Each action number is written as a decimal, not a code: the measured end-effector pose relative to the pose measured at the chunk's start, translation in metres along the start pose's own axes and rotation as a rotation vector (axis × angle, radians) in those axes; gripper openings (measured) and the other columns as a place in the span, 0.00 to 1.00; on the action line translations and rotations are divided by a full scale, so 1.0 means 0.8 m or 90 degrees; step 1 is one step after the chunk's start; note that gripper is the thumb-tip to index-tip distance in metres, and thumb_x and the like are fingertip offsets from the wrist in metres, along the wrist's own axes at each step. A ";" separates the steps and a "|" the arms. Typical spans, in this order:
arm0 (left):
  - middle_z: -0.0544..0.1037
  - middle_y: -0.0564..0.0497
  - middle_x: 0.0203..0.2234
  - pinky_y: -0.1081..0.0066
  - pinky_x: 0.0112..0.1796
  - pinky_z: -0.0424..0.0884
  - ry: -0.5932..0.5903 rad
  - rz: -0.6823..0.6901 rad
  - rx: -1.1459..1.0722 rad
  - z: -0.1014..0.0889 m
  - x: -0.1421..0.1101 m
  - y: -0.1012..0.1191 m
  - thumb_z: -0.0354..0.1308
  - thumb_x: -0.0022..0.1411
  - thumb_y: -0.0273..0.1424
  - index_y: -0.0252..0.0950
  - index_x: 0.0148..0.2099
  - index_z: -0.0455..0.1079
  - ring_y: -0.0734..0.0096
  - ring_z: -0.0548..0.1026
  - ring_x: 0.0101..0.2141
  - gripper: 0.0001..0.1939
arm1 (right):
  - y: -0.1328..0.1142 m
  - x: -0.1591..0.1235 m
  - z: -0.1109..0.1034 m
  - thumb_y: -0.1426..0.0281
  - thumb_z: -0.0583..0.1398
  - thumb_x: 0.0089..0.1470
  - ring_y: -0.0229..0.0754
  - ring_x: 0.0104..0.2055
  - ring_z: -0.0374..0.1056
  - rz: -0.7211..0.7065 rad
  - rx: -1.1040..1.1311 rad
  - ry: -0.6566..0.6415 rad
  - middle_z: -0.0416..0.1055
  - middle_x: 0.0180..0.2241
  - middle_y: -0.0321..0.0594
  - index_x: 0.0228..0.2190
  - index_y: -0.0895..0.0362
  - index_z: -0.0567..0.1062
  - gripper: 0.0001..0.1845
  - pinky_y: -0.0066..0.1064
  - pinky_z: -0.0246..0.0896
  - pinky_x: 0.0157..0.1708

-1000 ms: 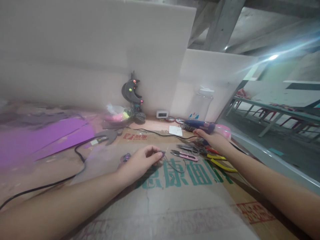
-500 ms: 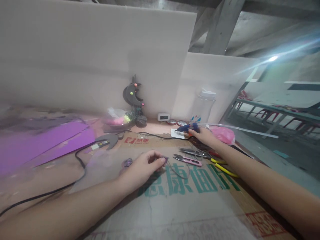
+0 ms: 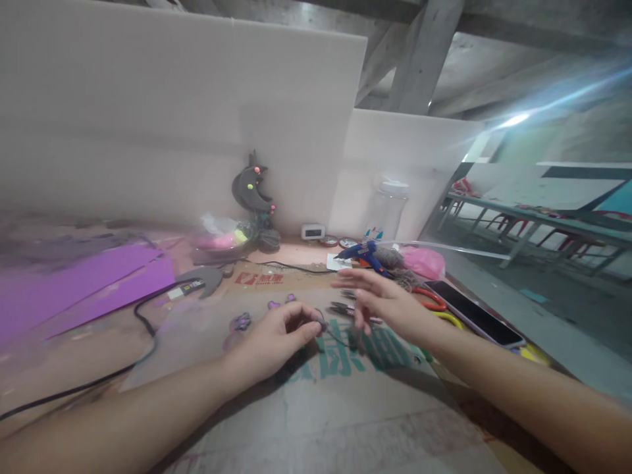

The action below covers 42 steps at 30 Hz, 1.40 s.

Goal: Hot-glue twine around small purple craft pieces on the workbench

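Note:
Between thumb and fingers of my left hand (image 3: 279, 334) is a small purple-grey piece (image 3: 322, 324), mostly hidden by the fingertips. A thin grey cord (image 3: 340, 340) trails from it to the right, toward my right hand (image 3: 380, 299). That hand is open, its fingers spread over the thread snips (image 3: 342, 308), and I see nothing in it. Behind it a blue glue gun (image 3: 363, 251) rests with its nozzle over a white card (image 3: 337, 262). Left of my left hand lie small grey-purple pieces (image 3: 242, 321) on a clear sheet over cardboard.
Right of my right hand are a phone (image 3: 474, 313), red-handled (image 3: 429, 299) and yellow-handled (image 3: 448, 319) tools and a pink bag (image 3: 424, 262). A bottle (image 3: 388, 207), a small clock (image 3: 313, 232) and a moon-shaped stand (image 3: 249, 187) line the back. Purple sheets (image 3: 108, 276) and a black cable (image 3: 143, 322) lie left.
My right hand has let go of the glue gun, now resting at the back, and moved toward my left hand. My left hand still pinches the small piece.

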<state>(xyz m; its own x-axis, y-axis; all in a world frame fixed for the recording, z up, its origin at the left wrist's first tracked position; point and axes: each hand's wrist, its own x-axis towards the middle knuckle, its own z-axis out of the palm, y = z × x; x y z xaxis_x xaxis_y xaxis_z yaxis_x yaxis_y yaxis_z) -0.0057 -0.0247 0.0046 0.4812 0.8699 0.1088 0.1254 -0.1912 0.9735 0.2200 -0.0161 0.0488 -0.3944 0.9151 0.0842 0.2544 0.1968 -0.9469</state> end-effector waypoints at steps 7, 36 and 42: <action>0.73 0.52 0.28 0.73 0.32 0.63 -0.044 0.008 -0.018 0.001 -0.001 0.001 0.58 0.59 0.38 0.34 0.35 0.68 0.72 0.69 0.30 0.11 | 0.019 0.006 0.040 0.62 0.57 0.56 0.35 0.21 0.68 0.111 0.164 -0.172 0.72 0.28 0.36 0.53 0.57 0.60 0.25 0.27 0.65 0.20; 0.76 0.50 0.29 0.72 0.34 0.66 -0.083 -0.017 -0.036 0.001 -0.003 0.014 0.58 0.59 0.33 0.32 0.36 0.70 0.72 0.72 0.31 0.08 | 0.028 -0.010 0.047 0.63 0.58 0.57 0.36 0.29 0.67 -0.026 0.047 -0.069 0.69 0.27 0.36 0.44 0.58 0.71 0.16 0.29 0.64 0.31; 0.74 0.51 0.28 0.73 0.34 0.65 -0.069 -0.028 0.001 -0.001 -0.003 0.010 0.59 0.59 0.35 0.33 0.37 0.71 0.72 0.71 0.31 0.09 | 0.024 -0.005 0.043 0.71 0.59 0.52 0.40 0.35 0.68 -0.064 -0.213 0.039 0.75 0.32 0.39 0.31 0.58 0.77 0.07 0.31 0.61 0.38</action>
<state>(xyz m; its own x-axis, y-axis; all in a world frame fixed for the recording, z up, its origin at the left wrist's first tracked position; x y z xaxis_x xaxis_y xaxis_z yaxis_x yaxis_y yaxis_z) -0.0062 -0.0281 0.0126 0.5656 0.8235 0.0440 0.1493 -0.1548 0.9766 0.1961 -0.0277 0.0196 -0.3810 0.9025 0.2007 0.4964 0.3828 -0.7791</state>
